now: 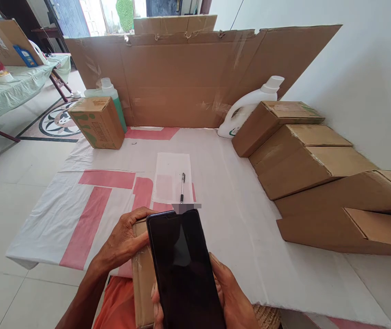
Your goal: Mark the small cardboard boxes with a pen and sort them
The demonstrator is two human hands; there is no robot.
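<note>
My right hand (234,292) is wrapped round a black smartphone (186,274), thumb along its right edge and fingertips showing at its left edge. The screen is dark and faces me. Behind it, my left hand (123,240) grips the upper end of a small cardboard box (143,283), with fingers over the top and thumb across the near face. The phone hides the box's right part. Beyond the phone, a sheet of paper (166,164) lies flat on the table, and a pen (183,183) rests on it, pointing away from me.
A white and red cloth covers the table (236,196). Several cardboard boxes (305,160) line the right side, next to a white jug (250,105). At back left stand a carton (102,128) and a green-liquid bottle (118,105). A cardboard panel (178,82) closes the far edge.
</note>
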